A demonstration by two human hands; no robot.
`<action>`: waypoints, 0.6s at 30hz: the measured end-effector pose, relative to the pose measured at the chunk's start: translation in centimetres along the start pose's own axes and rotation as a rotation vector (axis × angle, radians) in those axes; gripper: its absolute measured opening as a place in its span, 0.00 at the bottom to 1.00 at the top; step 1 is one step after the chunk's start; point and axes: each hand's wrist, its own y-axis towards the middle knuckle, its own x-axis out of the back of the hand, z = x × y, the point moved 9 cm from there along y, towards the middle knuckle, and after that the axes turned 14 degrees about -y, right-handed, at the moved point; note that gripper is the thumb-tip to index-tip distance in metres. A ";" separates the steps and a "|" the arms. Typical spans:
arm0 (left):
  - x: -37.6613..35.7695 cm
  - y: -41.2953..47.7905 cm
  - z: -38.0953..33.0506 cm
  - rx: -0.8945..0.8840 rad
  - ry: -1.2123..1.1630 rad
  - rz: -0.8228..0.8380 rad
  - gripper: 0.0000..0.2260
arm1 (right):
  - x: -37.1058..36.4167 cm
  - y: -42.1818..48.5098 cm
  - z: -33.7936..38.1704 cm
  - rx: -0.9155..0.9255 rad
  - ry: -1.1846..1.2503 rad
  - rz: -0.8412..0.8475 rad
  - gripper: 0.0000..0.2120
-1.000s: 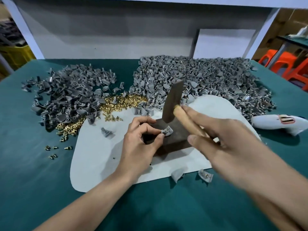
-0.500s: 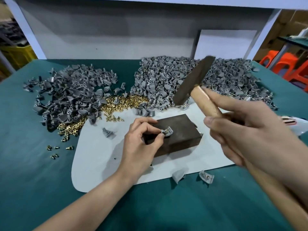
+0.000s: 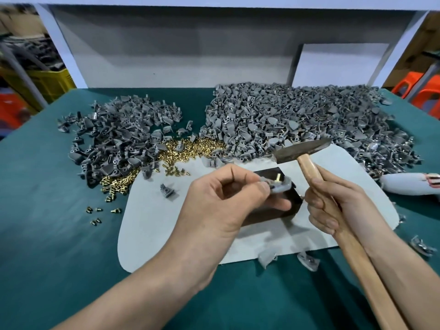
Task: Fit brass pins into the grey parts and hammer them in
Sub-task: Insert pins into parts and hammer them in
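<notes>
Head view, mid-cycle: pin already fitted into one piece, hammering not yet begun, by the look of it. Pinched between thumb and fingertips of the left hand (image 3: 214,206), over the dark rectangular block (image 3: 273,211): one small pale grey moulded plastic part (image 3: 282,188), with one short brass pin (image 3: 278,182) standing proud of its hole. Cannot tell whether part and block touch. Clamped in the curled fingers of the right hand (image 3: 333,206), high on the shaft: one hammer with a pale wooden handle and a dark steel head (image 3: 301,151), head poised above and beyond the block, touching nothing.

Next, probably: set the part flat on the block, pin upright, fingertips clear of the pin, then strike squarely with a short blow. Risk of a bent pin or a struck finger if the pin is tilted.

Counted: two hands, one hammer, one block, one pale grey rounded mat (image 3: 154,229) on the teal cloth table (image 3: 59,246). Two big heaps of grey parts, a darker one at far left (image 3: 114,139) and a larger, paler one at far right (image 3: 297,115), both far too many to count. One spill of brass pins (image 3: 195,147) between them, likewise uncountable; roughly six strays (image 3: 116,210) loose on the cloth. One lone grey part (image 3: 167,190) on the mat; at least three more by the mat's near and right edges (image 3: 308,262). One white object with a red-and-black mark (image 3: 404,186) at the right, kind unclear.
</notes>
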 end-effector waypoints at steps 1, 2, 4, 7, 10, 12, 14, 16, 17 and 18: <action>-0.2 0.0 -0.1 -0.006 0.000 0.008 0.08 | 0.0 0.0 0.0 0.001 0.004 0.004 0.09; -0.4 -0.1 -0.1 -0.010 0.003 0.017 0.09 | 0.0 0.0 -0.1 0.001 0.007 0.007 0.09; -0.6 -0.1 -0.3 -0.019 -0.002 0.028 0.09 | -0.1 0.0 -0.1 -0.003 0.011 0.015 0.11; -0.8 0.0 -0.3 -0.022 -0.017 0.035 0.10 | -0.2 0.0 -0.2 -0.009 0.007 0.031 0.13; -0.7 0.0 -0.2 -0.031 -0.001 0.037 0.10 | -0.1 -0.1 -0.3 -0.008 -0.020 0.028 0.16; 0.0 0.2 -0.1 -0.049 0.053 0.014 0.09 | 0.0 -0.1 -0.1 -0.004 -0.017 0.027 0.13; 0.9 0.7 0.2 -0.051 0.168 -0.029 0.10 | 0.1 -0.1 0.1 0.001 -0.002 0.035 0.10; 1.7 1.3 0.9 -0.024 0.197 -0.068 0.12 | 0.2 -0.2 0.2 0.004 -0.007 0.044 0.10; 2.0 1.5 1.2 -0.005 0.168 -0.079 0.12 | 0.2 -0.2 0.2 0.003 -0.010 0.050 0.11; 2.1 1.7 1.5 0.015 0.139 -0.085 0.11 | 0.2 -0.2 0.2 0.002 -0.013 0.057 0.12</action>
